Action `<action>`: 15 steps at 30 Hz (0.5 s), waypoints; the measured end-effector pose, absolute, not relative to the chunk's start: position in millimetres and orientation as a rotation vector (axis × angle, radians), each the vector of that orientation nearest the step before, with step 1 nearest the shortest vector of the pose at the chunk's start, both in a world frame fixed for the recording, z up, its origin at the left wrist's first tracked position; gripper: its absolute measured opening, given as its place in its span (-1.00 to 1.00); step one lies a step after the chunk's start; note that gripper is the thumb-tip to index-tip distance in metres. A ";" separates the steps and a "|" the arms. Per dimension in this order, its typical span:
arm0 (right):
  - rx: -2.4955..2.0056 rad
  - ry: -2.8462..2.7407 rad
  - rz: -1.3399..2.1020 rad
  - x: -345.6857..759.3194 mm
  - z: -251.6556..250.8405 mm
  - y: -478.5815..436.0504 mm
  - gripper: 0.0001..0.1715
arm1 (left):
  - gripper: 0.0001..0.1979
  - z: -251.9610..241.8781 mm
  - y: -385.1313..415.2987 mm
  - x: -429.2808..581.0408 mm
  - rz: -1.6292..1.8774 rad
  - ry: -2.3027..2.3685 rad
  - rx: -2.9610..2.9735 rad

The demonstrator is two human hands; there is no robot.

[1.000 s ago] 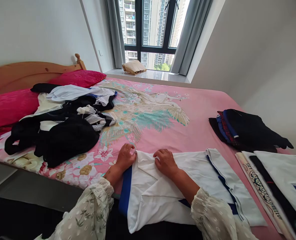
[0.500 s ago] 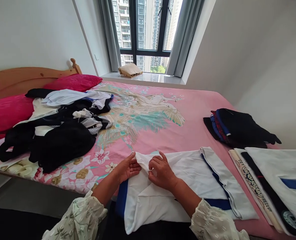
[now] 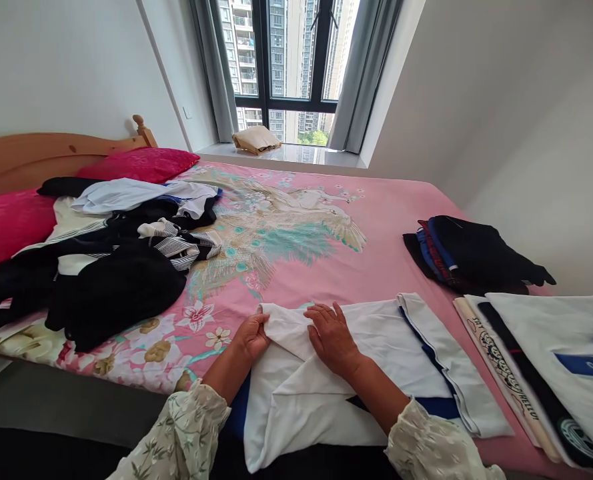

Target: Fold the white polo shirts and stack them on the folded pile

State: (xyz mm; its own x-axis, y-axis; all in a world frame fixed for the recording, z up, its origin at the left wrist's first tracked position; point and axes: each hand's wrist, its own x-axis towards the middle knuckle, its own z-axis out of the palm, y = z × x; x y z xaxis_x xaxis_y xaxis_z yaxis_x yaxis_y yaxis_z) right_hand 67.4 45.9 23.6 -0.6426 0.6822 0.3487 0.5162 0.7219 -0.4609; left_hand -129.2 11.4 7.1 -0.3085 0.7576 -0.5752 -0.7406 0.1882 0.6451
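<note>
Filling most of the view is the bed point(image 3: 386, 220), with its pink cloth. Next in size is the heap point(image 3: 126, 287) of messy black and white clothes, at the left end of the bed. Then comes the shirt point(image 3: 376, 333), white with blue bits. It lies along the near edge of the bed, right of the middle, and its close side seems to poke out past that edge. A flat stack point(image 3: 551, 327) of clothes sits at the near right corner, just beside the shirt. Behind the stack, by the right edge, is a dark pile point(image 3: 481, 253). Two red pillows point(image 3: 6, 227) rest by the heap.

The hands are smallest. The left hand point(image 3: 253, 338) has its thumb and fingers pinched on the shirt's far left corner. The right hand point(image 3: 333, 337) has its fingers spread over the shirt and seems to grip nothing. I cannot tell how hard it presses.

The step looks like folding, with the shirt's left end being made neat. I think the next move calls for a firm pinch there and a light, flat right hand, so the cloth does not bunch up.
</note>
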 end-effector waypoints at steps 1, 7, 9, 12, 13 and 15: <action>-0.912 -2.405 0.423 66.9 23.0 45.5 -0.66 | -0.71 7.8 10.5 -131.0 1.505 1.204 0.041; -0.953 -2.383 0.373 64.8 21.3 36.6 -0.64 | -0.81 24.9 -6.4 -139.2 1.654 1.539 0.270; -0.999 -2.400 0.363 64.0 20.3 34.2 -0.64 | -0.80 30.2 -17.0 -137.1 1.718 1.631 0.421; -1.035 -2.481 0.359 59.4 16.0 32.1 -0.59 | -0.74 26.3 -31.9 -131.9 1.412 1.805 1.223; -1.037 -2.540 0.368 57.3 13.4 32.0 -0.56 | -0.70 21.6 -35.3 -131.1 1.154 1.854 1.547; -1.059 -2.695 0.426 53.6 7.3 32.9 -0.48 | -0.60 10.0 -38.2 -132.8 0.601 1.915 1.961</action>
State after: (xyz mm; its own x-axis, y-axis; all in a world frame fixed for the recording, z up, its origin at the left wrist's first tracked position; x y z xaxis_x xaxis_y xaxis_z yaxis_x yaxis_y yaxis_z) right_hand 53.6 32.9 7.3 -0.7181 0.6898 0.0926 0.6276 0.6993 -0.3421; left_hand -132.8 -38.2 10.0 0.0054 0.9978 0.0657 0.8566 -0.0385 0.5145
